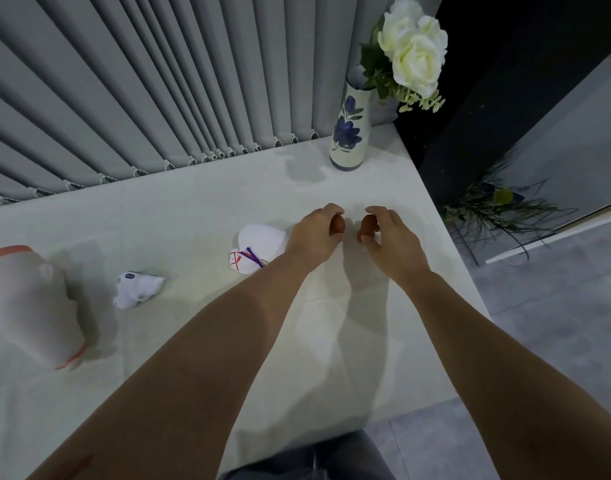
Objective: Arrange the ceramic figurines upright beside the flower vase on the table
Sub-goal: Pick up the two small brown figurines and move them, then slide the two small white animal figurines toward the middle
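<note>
The head-worn camera looked down across a pale table (pixel 200 209), with grey vertical blinds (pixel 130 91) hanging behind it from nine o'clock round to twelve.

At about one o'clock near the far edge stood the flower vase (pixel 349 133), white with blue painted blossoms, upright and holding white roses (pixel 414 53).

Near the middle of the view, two bare forearms reached forward. The left hand (pixel 314 237) had its fingers curled closed around a small brown figurine (pixel 338 225), only a rounded part of it showing. The right hand (pixel 394 240), just beside it toward three o'clock, gripped a second brown figurine (pixel 368 225) in the same way. Both pieces were held close to the tabletop, a little apart from each other; whether they touched the surface could not be told. They sat nearer the person than the vase, at its six o'clock, not yet beside it.

Toward nine o'clock from the left hand, a white figurine with red and purple markings (pixel 259 249) lay on its side. Farther toward eight o'clock, a smaller white figurine with purple marks (pixel 137 289) also lay tipped over. At the far nine o'clock edge sat a large pale piece with an orange band (pixel 30 306), apparently lying over too.

By my judgement the task was at an early stage: no figurine stood next to the vase, two were in hand, and at least two more remained to be righted and carried over.
</note>
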{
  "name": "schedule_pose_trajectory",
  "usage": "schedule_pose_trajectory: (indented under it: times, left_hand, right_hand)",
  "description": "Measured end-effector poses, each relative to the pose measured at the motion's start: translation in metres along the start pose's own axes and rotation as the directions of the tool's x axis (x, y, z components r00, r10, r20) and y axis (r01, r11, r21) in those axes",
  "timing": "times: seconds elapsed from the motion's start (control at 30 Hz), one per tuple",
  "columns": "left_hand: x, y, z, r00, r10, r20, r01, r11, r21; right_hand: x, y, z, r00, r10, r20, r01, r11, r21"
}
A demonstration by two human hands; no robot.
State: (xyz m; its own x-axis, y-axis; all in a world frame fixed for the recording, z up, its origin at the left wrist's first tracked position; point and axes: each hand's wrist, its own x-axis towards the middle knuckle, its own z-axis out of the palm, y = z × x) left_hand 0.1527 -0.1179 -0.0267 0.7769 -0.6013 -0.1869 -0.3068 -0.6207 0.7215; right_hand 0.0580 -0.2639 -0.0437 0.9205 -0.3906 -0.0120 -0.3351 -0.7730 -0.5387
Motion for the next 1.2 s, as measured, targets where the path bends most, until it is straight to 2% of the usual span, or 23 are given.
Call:
schedule_pose_trajectory:
  times: [0.13,0.3,0.43,0.57,0.67,0.8,0.93,1.07,1.13,1.2]
  left_hand:
    - [-0.003,-0.001,0.000,1.000,0.020,-0.004,-0.020,1.000,0.003]
    - [-0.005,-0.002,0.001,1.000,0.017,-0.003,-0.017,0.998,0.060]
    - [-0.009,-0.003,-0.004,1.000,-0.008,-0.012,0.009,0.996,0.091]
    - [-0.020,-0.003,-0.011,1.000,-0.008,-0.025,0.009,0.997,0.078]
    - [-0.035,-0.005,-0.019,0.995,0.020,-0.099,-0.016,0.999,0.047]
    - [-0.065,-0.019,-0.041,0.950,0.066,-0.306,-0.060,0.998,0.028]
    - [-0.100,-0.057,-0.070,0.888,-0.017,-0.460,0.072,0.992,0.104]
    - [-0.139,-0.105,-0.094,0.830,-0.088,-0.551,0.224,0.957,0.184]
    - [-0.156,-0.129,-0.103,0.811,-0.144,-0.567,0.315,0.924,0.217]
    - [-0.170,-0.149,-0.110,0.803,-0.210,-0.558,0.427,0.856,0.292]
  right_hand:
    - [0.003,-0.002,0.001,1.000,0.009,0.000,-0.009,1.000,-0.009]
    - [0.006,-0.007,0.003,0.998,-0.055,0.030,0.057,0.995,-0.078]
    - [0.002,-0.009,0.003,0.999,-0.028,0.047,0.031,0.997,-0.076]
    - [-0.009,-0.017,-0.001,0.997,-0.032,-0.070,0.027,0.996,-0.083]
    - [-0.019,-0.027,-0.004,0.975,-0.124,-0.185,0.106,0.989,-0.103]
    - [-0.022,-0.056,0.001,0.952,-0.260,-0.161,0.244,0.963,-0.115]
    - [-0.024,-0.101,0.021,0.911,-0.412,-0.023,0.398,0.893,-0.208]
    - [-0.031,-0.137,0.050,0.826,-0.549,0.128,0.564,0.802,-0.196]
    - [-0.033,-0.144,0.063,0.800,-0.580,0.154,0.600,0.770,-0.215]
    - [-0.032,-0.145,0.073,0.810,-0.543,0.223,0.586,0.769,-0.255]
